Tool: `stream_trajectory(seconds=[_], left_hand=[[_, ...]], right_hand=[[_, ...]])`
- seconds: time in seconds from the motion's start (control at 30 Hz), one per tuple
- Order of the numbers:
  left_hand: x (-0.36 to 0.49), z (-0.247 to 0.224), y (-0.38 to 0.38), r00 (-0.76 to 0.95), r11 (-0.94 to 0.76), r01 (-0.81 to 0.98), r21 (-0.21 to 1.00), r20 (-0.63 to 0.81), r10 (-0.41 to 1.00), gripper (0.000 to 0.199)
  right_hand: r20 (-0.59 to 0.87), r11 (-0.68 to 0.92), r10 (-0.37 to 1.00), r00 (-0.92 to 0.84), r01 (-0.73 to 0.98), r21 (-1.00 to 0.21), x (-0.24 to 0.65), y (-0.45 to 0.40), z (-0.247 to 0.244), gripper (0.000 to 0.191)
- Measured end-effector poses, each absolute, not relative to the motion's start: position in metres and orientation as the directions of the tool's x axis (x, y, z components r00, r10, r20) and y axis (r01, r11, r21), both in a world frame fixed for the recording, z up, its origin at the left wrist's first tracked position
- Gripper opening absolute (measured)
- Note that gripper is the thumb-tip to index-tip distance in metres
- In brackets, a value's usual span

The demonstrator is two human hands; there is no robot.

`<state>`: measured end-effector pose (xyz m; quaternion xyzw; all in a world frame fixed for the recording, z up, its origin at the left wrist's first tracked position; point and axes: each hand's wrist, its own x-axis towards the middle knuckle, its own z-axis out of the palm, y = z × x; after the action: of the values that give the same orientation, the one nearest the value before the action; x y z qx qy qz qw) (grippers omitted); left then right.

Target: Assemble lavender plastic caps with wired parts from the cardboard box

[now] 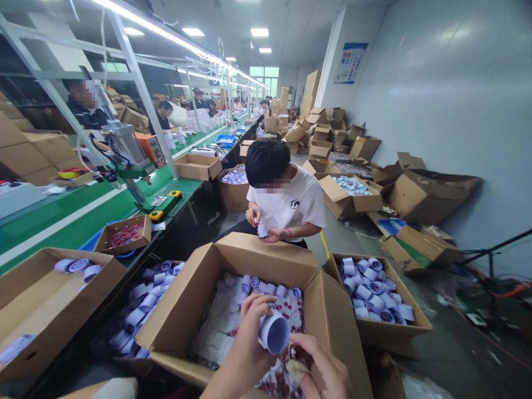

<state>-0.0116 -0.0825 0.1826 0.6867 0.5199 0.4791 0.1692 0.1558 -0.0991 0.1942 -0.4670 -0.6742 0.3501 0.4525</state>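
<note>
My left hand (249, 338) is closed around a white plastic cup-shaped part (275, 332), its round opening turned toward me. Just right of the cup, my right hand (318, 366) pinches a small dark red part (293, 351) near the cup's rim; a pale covering shows on one finger. Both hands are above a large open cardboard box (174, 299), which holds similar white parts (270, 288) and many small red pieces (278, 382).
Across the box sits a person (305, 194) in a white shirt, holding a white part. Boxes of white parts stand at right (376, 299) and left (145, 302). A green conveyor table (62, 205) with a press (124, 147) runs along the left.
</note>
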Motion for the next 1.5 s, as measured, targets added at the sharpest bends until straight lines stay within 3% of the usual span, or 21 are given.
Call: stream_trajectory(seconds=[0.1, 0.3, 0.6, 0.83, 1.0, 1.17, 1.33, 1.5], left_hand=[[-0.007, 0.184, -0.084, 0.035, -0.420, 0.616, 0.666, 0.509, 0.860, 0.032], [0.002, 0.190, -0.089, 0.113, -0.545, 0.606, 0.578, 0.616, 0.779, 0.040], [0.009, 0.180, -0.092, 0.094, -0.520, 0.502, 0.691, 0.555, 0.827, 0.049], [0.009, 0.185, -0.093, 0.043, -0.427, 0.318, 0.846, 0.438, 0.898, 0.047], [0.008, 0.198, -0.089, 0.067, -0.489, 0.282, 0.826, 0.491, 0.868, 0.040], [0.007, 0.200, -0.087, 0.099, -0.515, 0.264, 0.815, 0.508, 0.855, 0.038], [0.003, 0.198, -0.089, 0.229, -0.505, 0.234, 0.831, 0.458, 0.859, 0.037], [0.001, 0.200, -0.087, 0.256, -0.516, 0.256, 0.817, 0.458, 0.851, 0.037]], right_hand=[[0.358, 0.423, 0.904, -0.232, 0.380, -0.822, 0.163, -0.094, 0.198, 0.021], [0.550, 0.548, 0.814, -0.189, 0.563, -0.618, 0.159, -0.097, 0.197, 0.010], [0.503, 0.513, 0.830, -0.240, 0.684, -0.519, 0.150, -0.097, 0.202, 0.019], [0.363, 0.414, 0.903, -0.231, 0.692, -0.591, 0.145, -0.098, 0.211, 0.025], [0.366, 0.422, 0.902, -0.230, 0.652, -0.630, 0.142, -0.099, 0.217, 0.024], [0.351, 0.316, 0.934, -0.067, 0.612, -0.725, 0.137, -0.102, 0.213, 0.026], [0.170, 0.167, 0.984, -0.056, 0.634, -0.755, 0.130, -0.098, 0.232, 0.036], [-0.033, -0.005, 0.999, -0.034, 0.617, -0.787, 0.125, -0.092, 0.252, 0.036]])
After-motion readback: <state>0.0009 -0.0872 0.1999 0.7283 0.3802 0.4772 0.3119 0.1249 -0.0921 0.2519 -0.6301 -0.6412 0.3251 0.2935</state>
